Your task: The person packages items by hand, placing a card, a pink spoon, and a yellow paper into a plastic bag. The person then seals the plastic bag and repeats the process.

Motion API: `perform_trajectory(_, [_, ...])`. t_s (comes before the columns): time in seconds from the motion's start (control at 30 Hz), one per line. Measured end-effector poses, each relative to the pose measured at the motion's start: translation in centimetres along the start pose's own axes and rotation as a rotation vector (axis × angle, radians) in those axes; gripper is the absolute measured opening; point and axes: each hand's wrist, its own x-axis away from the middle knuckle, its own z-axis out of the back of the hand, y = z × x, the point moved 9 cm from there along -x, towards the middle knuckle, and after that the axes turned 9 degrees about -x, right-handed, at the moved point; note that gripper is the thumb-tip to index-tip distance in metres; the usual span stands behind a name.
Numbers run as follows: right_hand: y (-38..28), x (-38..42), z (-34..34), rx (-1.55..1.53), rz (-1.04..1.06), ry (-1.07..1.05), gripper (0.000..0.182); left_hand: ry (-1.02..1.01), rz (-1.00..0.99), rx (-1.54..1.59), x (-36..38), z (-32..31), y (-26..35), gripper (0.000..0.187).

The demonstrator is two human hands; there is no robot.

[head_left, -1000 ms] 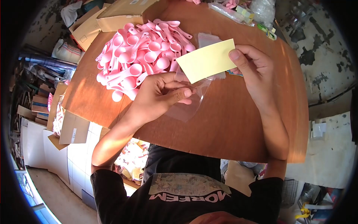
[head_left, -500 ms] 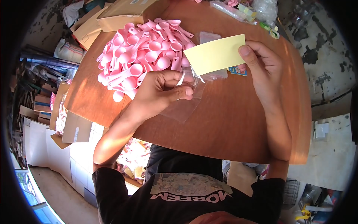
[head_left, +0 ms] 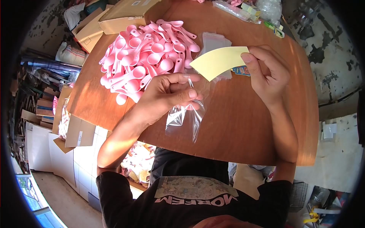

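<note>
we look out over a brown wooden bench (head_left: 243, 125) with a curved edge, warm light (head_left: 85, 93) falling across its left side. on our right, the pale wall (head_left: 330, 53) has dark, flaking patches, and a dark cable (head_left: 342, 100) runs along it. the wall (head_left: 45, 32) at upper left is mottled too. at lower left we see white tiles (head_left: 85, 167), a dull brownish floor (head_left: 62, 193) and a window (head_left: 35, 197) bright with bluish daylight.
</note>
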Motion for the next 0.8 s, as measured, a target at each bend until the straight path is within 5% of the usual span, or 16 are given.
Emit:
perform_trajectory(0.2, [-0.2,0.3,1.7,0.065,-0.003,0.22,0.01,0.0,-0.018,0.014,0.1,0.1,-0.3,0.04])
perform_trajectory(0.3, [1.1,0.4,2.4,-0.112,-0.218,0.293,0.011,0.018,-0.009,0.005,0.2,0.5,-0.5,0.04])
perform_trajectory(0.37, [2.3,0.7,1.1,-0.425,-0.403,0.158,0.011,0.013,-0.009,-0.037,0.2,0.5,-0.5,0.039])
perform_trajectory(0.5, [1.9,0.5,-0.3,-0.353,-0.252,-0.057,0.008,-0.026,-0.024,-0.072,0.3,0.2,-0.3,0.039])
perform_trajectory(0.57, [-0.8,0.3,0.1,0.019,0.027,-0.004,0.006,-0.06,-0.001,0.027,0.8,-0.4,-0.1,0.039])
perform_trajectory(0.73, [-2.5,0.4,0.0,0.078,0.128,0.038,0.007,-0.079,0.019,0.031,1.0,-0.8,0.1,0.044])
perform_trajectory(0.8, [-1.1,0.5,0.2,0.034,-0.055,0.081,0.006,-0.065,-0.013,-0.005,1.1,-1.0,0.6,0.046])
